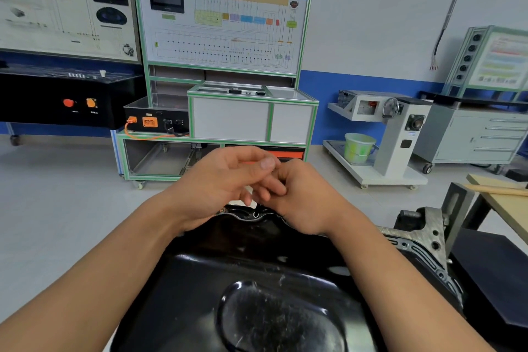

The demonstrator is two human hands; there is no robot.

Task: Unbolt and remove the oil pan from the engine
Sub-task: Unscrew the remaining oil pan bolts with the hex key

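Your two forearms come up from the bottom corners and meet in the middle, wrists bent inward so the hands close on each other above the far rim of the oil pan (257, 280). Your left hand (223, 180) is turned with its back partly up, the thumb (266, 163) laid across the top and pointing right. Your right hand (307, 203) shows its back to you, knuckles tucked in against the left. The fingers (273, 185) of both hands are curled and bunched together where they touch. They may be pinching something small between them, but the overlap hides it and I cannot tell whether either hand holds anything. The oil pan lies directly below the fingers and stretches toward you, glossy black, sump side up with a scuffed oval bulge near your chest. Its far flange sits just under the fingertips, apart from them, with a bolt hole (255, 214) showing there. Down and to the right of the fingers, the grey metal engine flange (423, 240) edges out from under the pan. Beyond the fingers stands a green-framed training board (223, 23), and off to their right a green bucket (358, 147) sits on a low cart.
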